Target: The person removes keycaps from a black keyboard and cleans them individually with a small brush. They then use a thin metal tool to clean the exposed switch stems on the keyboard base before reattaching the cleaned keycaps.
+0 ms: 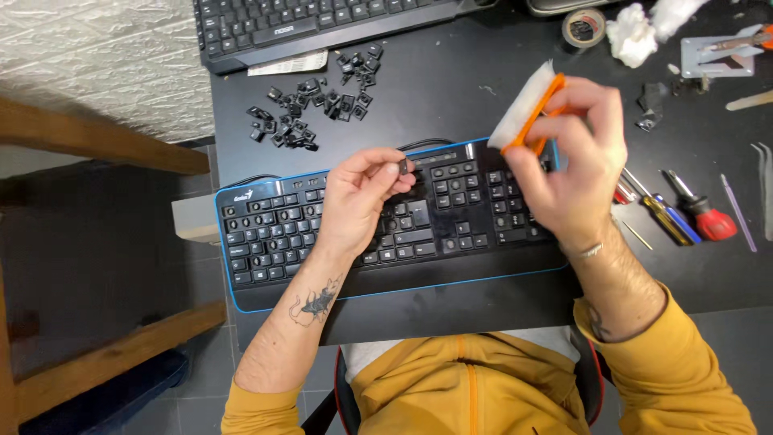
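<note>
A black keyboard with a blue rim (266, 234) lies on the black desk in front of me. My left hand (358, 201) hovers over its middle and pinches a small black keycap (403, 167) between thumb and fingers. My right hand (576, 157) is raised over the keyboard's right end and grips an orange-handled brush with white bristles (523, 105), bristles pointing up and left. Some keys near the middle of the keyboard look removed.
A pile of loose black keycaps (310, 109) lies behind the keyboard, and a second black keyboard (314, 24) sits at the back. Screwdrivers (684, 213), tweezers (761, 173), a tape roll (583, 26) and white wadding (632, 36) are to the right. A wooden frame (97, 137) stands left.
</note>
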